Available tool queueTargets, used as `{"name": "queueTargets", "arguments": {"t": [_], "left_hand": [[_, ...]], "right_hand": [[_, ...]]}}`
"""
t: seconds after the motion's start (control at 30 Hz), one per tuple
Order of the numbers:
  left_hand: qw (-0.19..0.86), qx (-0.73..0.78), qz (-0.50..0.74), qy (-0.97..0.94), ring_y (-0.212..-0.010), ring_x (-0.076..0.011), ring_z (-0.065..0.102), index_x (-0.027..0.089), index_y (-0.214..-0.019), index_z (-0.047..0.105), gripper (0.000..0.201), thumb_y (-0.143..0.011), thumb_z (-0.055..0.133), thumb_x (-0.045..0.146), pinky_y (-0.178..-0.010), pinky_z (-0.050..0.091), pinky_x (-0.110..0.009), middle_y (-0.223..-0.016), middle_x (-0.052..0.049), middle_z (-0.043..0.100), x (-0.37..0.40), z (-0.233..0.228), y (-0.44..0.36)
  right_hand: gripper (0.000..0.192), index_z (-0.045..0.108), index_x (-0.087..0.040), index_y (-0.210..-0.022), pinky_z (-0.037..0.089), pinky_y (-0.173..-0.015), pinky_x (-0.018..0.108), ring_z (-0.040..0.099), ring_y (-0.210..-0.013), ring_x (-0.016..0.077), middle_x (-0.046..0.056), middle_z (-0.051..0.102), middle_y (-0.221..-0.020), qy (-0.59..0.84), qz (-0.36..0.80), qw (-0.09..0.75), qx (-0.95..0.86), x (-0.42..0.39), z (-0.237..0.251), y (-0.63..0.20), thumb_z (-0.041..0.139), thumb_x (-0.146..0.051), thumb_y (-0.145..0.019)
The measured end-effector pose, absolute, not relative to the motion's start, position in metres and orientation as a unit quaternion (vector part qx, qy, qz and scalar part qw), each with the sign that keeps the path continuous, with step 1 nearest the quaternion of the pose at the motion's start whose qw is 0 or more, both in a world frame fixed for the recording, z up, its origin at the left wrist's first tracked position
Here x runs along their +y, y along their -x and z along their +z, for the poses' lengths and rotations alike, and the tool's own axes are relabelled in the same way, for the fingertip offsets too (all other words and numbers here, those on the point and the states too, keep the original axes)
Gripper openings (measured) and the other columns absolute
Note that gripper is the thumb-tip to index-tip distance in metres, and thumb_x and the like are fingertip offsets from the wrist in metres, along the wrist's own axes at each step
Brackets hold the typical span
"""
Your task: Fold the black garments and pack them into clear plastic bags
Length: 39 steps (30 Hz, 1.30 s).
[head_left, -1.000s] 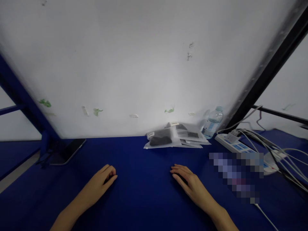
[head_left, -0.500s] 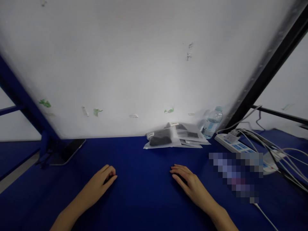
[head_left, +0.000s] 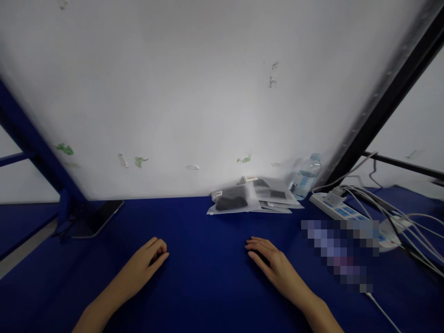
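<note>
Beyond the empty right hand (head_left: 274,266), packets (head_left: 249,198) and bottle (head_left: 306,176) stand.

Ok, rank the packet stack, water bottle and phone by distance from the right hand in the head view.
From the right hand:
1. Packet stack, just beyond it by the white board.
2. Water bottle, farther back right.
3. Phone, far left past the left hand.

both forearms are bare up to the lower edge of the view, with no sleeve showing on either. the left hand (head_left: 144,263) and the right hand (head_left: 274,266) are bare too, gloveless. both have slender fingers; the nails are too small and blurred to make out.
</note>
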<state>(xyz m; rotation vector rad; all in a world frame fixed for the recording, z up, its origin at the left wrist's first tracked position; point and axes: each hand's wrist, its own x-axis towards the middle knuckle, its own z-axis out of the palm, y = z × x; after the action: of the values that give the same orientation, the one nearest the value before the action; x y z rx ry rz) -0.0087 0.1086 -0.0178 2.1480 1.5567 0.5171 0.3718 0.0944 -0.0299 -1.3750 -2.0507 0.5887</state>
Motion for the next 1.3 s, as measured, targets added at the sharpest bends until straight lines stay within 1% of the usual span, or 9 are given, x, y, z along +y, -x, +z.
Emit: {"name": "queueTargets", "arguments": {"t": [0.17, 0.53, 0.83, 1.07, 1.3], "left_hand": [[0.213, 0.559, 0.189, -0.779, -0.07, -0.0154, 0.051, 0.023, -0.084, 0.052, 0.018, -0.094, 0.042, 0.035, -0.069, 0.042, -0.028, -0.081, 0.002, 0.049, 0.109, -0.018, 0.009], [0.224, 0.56, 0.189, -0.775, -0.07, -0.0152, 0.05, 0.023, -0.084, 0.051, 0.019, -0.094, 0.042, 0.036, -0.068, 0.041, -0.027, -0.081, 0.002, 0.047, 0.109, -0.018, 0.01], [0.216, 0.565, 0.195, -0.772, -0.066, -0.0147, 0.047, 0.022, -0.081, 0.052, 0.02, -0.093, 0.042, 0.036, -0.066, 0.039, -0.027, -0.078, 0.002, 0.046, 0.11, -0.017, 0.008], [0.189, 0.559, 0.208, -0.78, -0.066, -0.0151, 0.047, 0.022, -0.08, 0.051, 0.02, -0.092, 0.042, 0.034, -0.066, 0.039, -0.028, -0.076, 0.002, 0.046, 0.111, -0.018, 0.004], [0.119, 0.543, 0.245, -0.794, -0.07, -0.0172, 0.051, 0.022, -0.08, 0.05, 0.018, -0.092, 0.04, 0.031, -0.067, 0.038, -0.03, -0.074, 0.002, 0.049, 0.112, -0.031, 0.003]], "right_hand": [[0.029, 0.066, -0.026, -0.111, 0.04, -0.106, 0.041, 0.05, -0.124, 0.022, 0.005, 0.063, -0.122, 0.519, 0.219, 0.292, -0.773, 0.094, -0.03, -0.372, 0.047, -0.041, -0.095], [0.028, 0.066, -0.026, -0.11, 0.041, -0.105, 0.042, 0.051, -0.123, 0.0228, 0.005, 0.064, -0.121, 0.512, 0.216, 0.3, -0.775, 0.094, -0.03, -0.372, 0.047, -0.04, -0.094], [0.027, 0.067, -0.026, -0.107, 0.043, -0.102, 0.041, 0.054, -0.118, 0.0225, 0.006, 0.066, -0.115, 0.5, 0.204, 0.326, -0.776, 0.096, -0.032, -0.37, 0.047, -0.039, -0.094], [0.027, 0.068, -0.024, -0.102, 0.044, -0.1, 0.039, 0.057, -0.113, 0.0217, 0.006, 0.068, -0.111, 0.495, 0.195, 0.346, -0.773, 0.095, -0.03, -0.368, 0.047, -0.038, -0.094], [0.028, 0.069, -0.024, -0.101, 0.045, -0.098, 0.039, 0.059, -0.11, 0.0216, 0.005, 0.069, -0.108, 0.494, 0.189, 0.366, -0.766, 0.096, -0.035, -0.368, 0.047, -0.04, -0.094]]}}
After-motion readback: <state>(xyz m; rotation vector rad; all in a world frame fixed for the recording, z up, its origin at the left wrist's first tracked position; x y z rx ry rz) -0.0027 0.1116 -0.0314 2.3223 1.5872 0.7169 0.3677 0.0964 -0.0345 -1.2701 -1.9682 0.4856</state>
